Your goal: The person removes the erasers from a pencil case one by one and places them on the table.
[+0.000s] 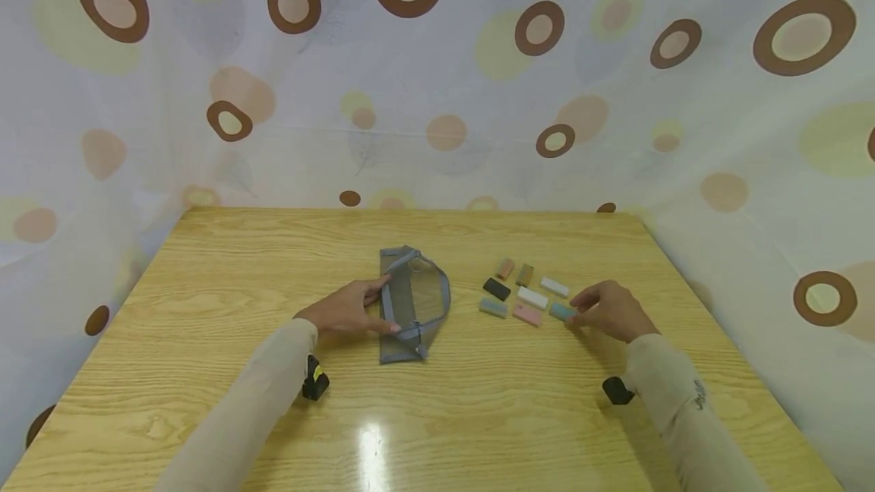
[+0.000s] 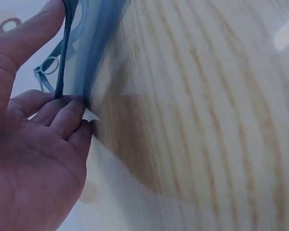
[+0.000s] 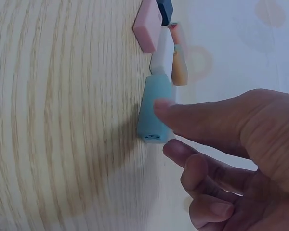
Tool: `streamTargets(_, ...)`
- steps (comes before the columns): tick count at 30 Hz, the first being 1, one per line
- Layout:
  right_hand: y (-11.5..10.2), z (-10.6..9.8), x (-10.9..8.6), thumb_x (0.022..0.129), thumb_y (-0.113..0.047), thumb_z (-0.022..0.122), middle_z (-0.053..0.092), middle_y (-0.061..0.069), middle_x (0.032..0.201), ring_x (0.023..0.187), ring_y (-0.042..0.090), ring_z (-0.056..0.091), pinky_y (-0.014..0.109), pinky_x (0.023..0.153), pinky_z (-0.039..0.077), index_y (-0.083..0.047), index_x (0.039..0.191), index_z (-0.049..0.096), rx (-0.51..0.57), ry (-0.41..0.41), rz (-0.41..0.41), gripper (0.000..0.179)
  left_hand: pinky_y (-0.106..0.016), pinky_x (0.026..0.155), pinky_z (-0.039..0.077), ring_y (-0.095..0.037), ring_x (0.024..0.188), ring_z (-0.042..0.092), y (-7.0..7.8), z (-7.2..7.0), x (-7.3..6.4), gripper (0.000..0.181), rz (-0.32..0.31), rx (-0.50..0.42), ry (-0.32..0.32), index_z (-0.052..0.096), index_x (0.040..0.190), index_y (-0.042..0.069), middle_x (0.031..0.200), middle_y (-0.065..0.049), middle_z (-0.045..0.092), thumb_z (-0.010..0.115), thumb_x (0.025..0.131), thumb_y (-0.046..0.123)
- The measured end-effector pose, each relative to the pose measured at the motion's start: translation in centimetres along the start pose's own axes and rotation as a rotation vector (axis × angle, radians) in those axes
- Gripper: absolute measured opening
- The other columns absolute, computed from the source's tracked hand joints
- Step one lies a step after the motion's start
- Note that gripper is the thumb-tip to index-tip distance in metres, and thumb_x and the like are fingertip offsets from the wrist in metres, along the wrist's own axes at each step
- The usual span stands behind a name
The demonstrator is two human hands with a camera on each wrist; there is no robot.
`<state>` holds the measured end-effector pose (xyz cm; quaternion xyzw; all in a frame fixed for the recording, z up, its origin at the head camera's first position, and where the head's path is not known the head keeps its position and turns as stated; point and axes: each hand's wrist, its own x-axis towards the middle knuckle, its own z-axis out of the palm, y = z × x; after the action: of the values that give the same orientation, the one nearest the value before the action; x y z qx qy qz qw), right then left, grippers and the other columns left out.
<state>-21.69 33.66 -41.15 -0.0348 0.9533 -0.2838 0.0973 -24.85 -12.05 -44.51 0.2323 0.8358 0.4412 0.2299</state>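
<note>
A see-through mesh zip pouch (image 1: 425,291) with grey-blue edging lies left of the table's middle, its mouth spread. My left hand (image 1: 347,308) holds the pouch's left edge, thumb at the near side and fingers at the far side. In the left wrist view the dark edging (image 2: 65,48) runs between thumb and fingers. My right hand (image 1: 611,310) is over a small light-blue block (image 3: 154,108), which lies on the table with dark marks on its end. Its thumb overlaps the block; the other fingertips are just beyond the block's end, half bent.
Several small blocks lie grouped right of the pouch, among them a pink one (image 1: 527,315), a black one (image 1: 497,289) and a white one (image 1: 532,298). The wooden table (image 1: 478,416) meets a patterned cloth (image 1: 437,97) at the back and sides.
</note>
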Motion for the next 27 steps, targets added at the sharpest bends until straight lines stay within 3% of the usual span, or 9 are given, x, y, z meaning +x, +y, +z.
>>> streamTargets(5,-0.5,0.0,0.0,0.086,-0.018,0.081,0.072,0.011,0.098,0.091,0.032,0.066,0.051,0.078,0.057,-0.002,0.095,0.078,-0.019,-0.023,0.016,0.019,-0.047,0.121,0.027,-0.038,0.150,0.022,0.3,-0.2,0.0,0.108,0.003,0.028,-0.007,0.014,0.161,-0.001,0.166,-0.020,0.013,0.084,0.086,0.034)
streamTargets(12,-0.8,0.0,0.1,0.085,-0.016,0.083,0.072,0.013,0.102,0.094,0.034,0.066,0.053,0.081,0.057,-0.001,0.098,0.077,-0.041,-0.020,0.046,0.020,-0.047,0.122,0.026,-0.039,0.151,0.020,0.7,-0.4,0.1,0.105,0.010,0.013,-0.017,0.015,0.160,-0.002,0.167,-0.019,0.013,0.083,0.087,0.031)
streamTargets(19,-0.6,-0.2,0.1,0.085,-0.018,0.083,0.072,0.013,0.102,0.094,0.033,0.066,0.052,0.081,0.057,0.000,0.101,0.075,-0.056,-0.032,0.037,0.025,-0.051,0.120,0.029,-0.038,0.150,0.025,1.7,-0.4,0.5,0.104,0.048,0.074,0.004,0.016,0.162,0.005,0.166,-0.017,0.017,0.080,0.088,0.040)
streamTargets(23,-1.2,-0.5,-0.1,0.088,-0.020,0.080,0.071,0.016,0.104,0.095,0.036,0.066,0.054,0.080,0.057,0.002,0.107,0.075,-0.067,0.028,-0.022,0.030,-0.052,0.120,0.031,-0.034,0.150,0.026,2.9,-0.2,1.0,0.100,0.075,0.153,0.036,0.019,0.163,0.011,0.166,-0.011,0.021,0.077,0.089,0.046)
streamTargets(27,-3.2,-1.0,0.2,0.093,-0.022,0.075,0.072,0.019,0.107,0.096,0.038,0.067,0.057,0.082,0.056,0.003,0.113,0.074,-0.061,0.123,-0.104,0.032,-0.053,0.121,0.028,-0.031,0.152,0.022,3.9,0.3,1.6,0.094,0.080,0.199,0.062,0.022,0.163,0.012,0.167,-0.009,0.022,0.074,0.091,0.045)
